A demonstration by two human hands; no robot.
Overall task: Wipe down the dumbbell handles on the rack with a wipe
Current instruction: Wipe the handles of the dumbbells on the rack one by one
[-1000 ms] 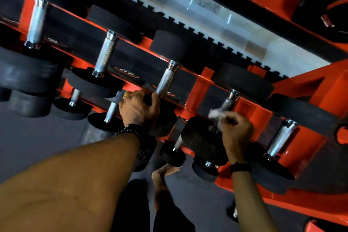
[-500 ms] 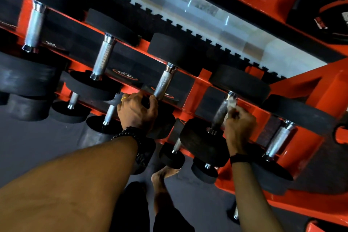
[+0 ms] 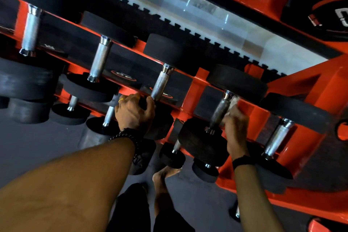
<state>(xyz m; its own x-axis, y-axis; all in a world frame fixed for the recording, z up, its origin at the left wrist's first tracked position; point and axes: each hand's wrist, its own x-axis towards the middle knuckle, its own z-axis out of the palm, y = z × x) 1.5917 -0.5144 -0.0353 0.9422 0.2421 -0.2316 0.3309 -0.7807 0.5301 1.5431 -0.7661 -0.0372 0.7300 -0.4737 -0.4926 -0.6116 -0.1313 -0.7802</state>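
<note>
An orange rack carries a row of black dumbbells with knurled steel handles. My right hand pinches a white wipe and holds it against the right side of one steel handle, near its upper end. My left hand grips the near black head of the neighbouring dumbbell, just below that dumbbell's handle. Further handles show to the left and to the right.
A lower tier holds smaller dumbbells under my hands. My bare foot stands on the grey floor close to the rack's base. Orange frame parts rise at the right.
My right hand has slid the wipe up the handle, from its lower end near the black head towards the upper collar. My left hand has kept its grip.
</note>
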